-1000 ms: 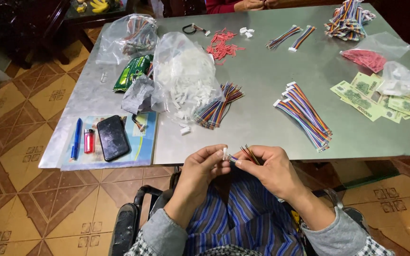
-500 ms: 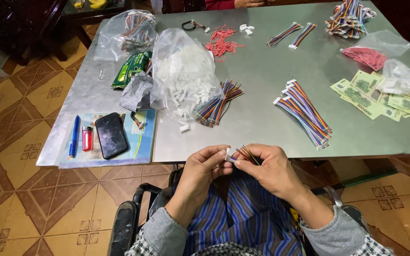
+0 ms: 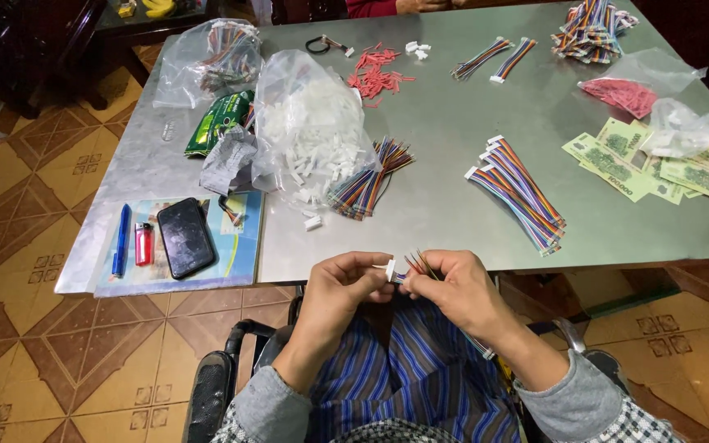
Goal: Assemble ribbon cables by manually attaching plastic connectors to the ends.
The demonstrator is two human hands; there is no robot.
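1. Left hand (image 3: 345,289) raised in front of the lap, forearm coming up from bottom left, grey sleeve at the wrist; fingers curled shut, thumb and fingertips pinching a small white connector (image 3: 391,270) just below the table edge.
2. Right hand (image 3: 459,289) meets it from the other side, forearm angled in from bottom right; fingers closed around thin coloured wires (image 3: 413,264), whose ends poke up beside the connector. Whether the wires are seated in the connector cannot be told.
3. Both hands nearly touching, held over striped blue trousers (image 3: 420,377), clear of the metal table (image 3: 453,180).
4. Far left on the table: blue pen (image 3: 121,239), red lighter (image 3: 143,244) and black phone (image 3: 185,237) lying on a printed sheet (image 3: 244,246).
5. Behind those: green packet (image 3: 217,123), crumpled paper (image 3: 227,160), clear bag of wires (image 3: 211,61).
6. Centre: clear bag of white connectors (image 3: 309,123), a few loose ones spilled in front of it; rainbow wire bundle (image 3: 367,176) touching its right side.
7. Back centre: scattered red pieces (image 3: 379,75).
8. Right of centre: finished rainbow cable sets (image 3: 519,193) with white ends, near the front edge.
9. Far right: banknotes (image 3: 617,156), bag of red parts (image 3: 625,90), crumpled clear bag (image 3: 683,131), pile of cables (image 3: 592,25) at the back.
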